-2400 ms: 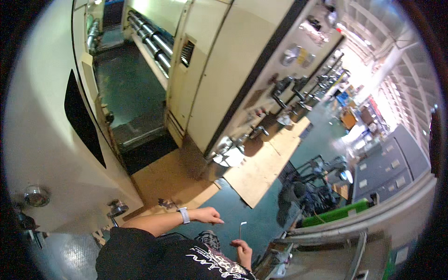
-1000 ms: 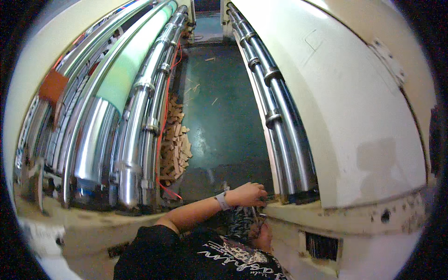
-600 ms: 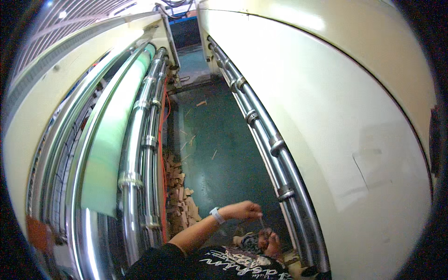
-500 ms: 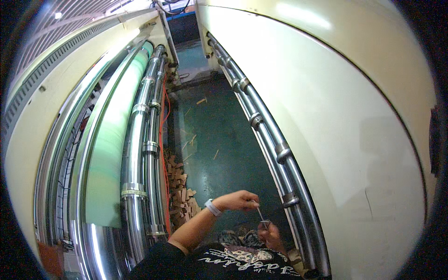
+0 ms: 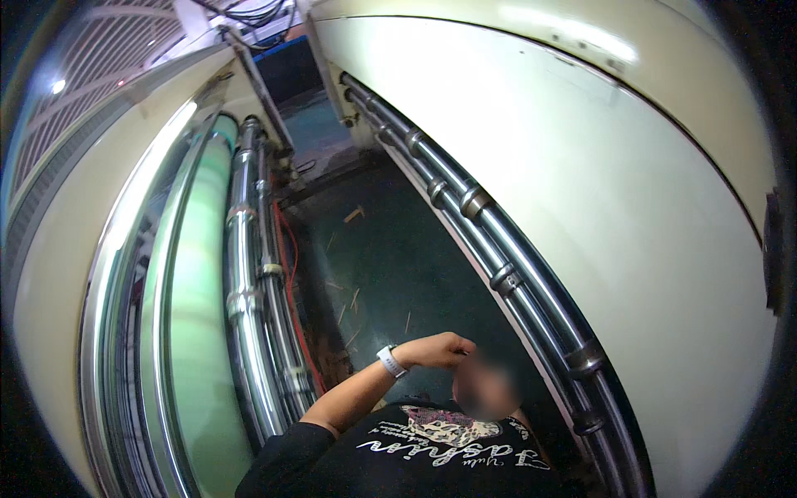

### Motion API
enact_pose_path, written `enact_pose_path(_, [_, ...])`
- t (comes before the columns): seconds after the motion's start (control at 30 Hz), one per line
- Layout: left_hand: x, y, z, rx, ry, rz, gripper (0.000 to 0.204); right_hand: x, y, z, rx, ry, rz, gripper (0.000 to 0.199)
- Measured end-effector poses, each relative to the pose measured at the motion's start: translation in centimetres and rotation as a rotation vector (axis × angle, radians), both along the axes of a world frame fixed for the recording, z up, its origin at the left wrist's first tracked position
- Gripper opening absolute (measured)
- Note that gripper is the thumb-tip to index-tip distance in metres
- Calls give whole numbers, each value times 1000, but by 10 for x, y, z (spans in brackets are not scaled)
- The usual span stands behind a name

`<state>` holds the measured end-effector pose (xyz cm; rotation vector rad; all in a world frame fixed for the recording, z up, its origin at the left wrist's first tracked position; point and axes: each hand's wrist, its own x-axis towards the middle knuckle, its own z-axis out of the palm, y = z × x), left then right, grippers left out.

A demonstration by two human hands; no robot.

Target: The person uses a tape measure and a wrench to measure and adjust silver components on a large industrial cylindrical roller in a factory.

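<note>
My left hand [image 5: 443, 349] is closed, its fingers bent and pressed together in front of my chest. A white watch [image 5: 393, 362] sits on that wrist. What these fingers hold, if anything, cannot be made out. Just right of the left hand's fingertips, my right hand [image 5: 486, 390] is raised close to it, apparently touching. It is smeared by a blur, so neither its fingers nor anything in them shows. Both hands are over the front of a black printed T-shirt [image 5: 448, 452], away from the rollers on either side.
At left runs a machine with a green roller [image 5: 195, 282] and shiny metal rollers [image 5: 244, 274]. A red cable [image 5: 292, 290] hangs beside them. Dark metal rollers with collars [image 5: 531, 266] line the cream panel [image 5: 639, 249] at right. Wood scraps [image 5: 354, 216] lie on the green floor [image 5: 382, 257].
The view has turned and shifted. My two hands have come closer together. The thin metal rod seen between them before no longer shows.
</note>
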<state>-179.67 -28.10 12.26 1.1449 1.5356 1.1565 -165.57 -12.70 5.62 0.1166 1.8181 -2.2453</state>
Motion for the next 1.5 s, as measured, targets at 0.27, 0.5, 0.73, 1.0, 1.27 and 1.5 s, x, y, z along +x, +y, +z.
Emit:
enact_pose_path(0.27, [-169, -29, -55, -51, 205, 143, 27, -122, 5, -32, 267, -212, -221, 40])
enact_pose_path(0.5, [-348, -206, -213, -720, 394, 350, 33, -272, 3, -82, 345, -251, -213, 41])
enact_pose_path(0.73, [-355, -309, -238, -777, -265, 376, 30, -365, -20, -73, 442, -339, -251, 42])
enact_pose_path(1.0, [-519, -342, -261, -795, -200, 471, 32, -405, -76, -94, 528, -586, -461, 43])
enact_pose_path(1.27, [-677, -483, -232, -1157, -168, 399, 35, -467, -190, -103, 501, -822, -640, 45])
enact_pose_path(1.5, [-826, -433, -241, -1218, 130, 95, 39, -479, -266, -105, 431, -1091, -667, 46])
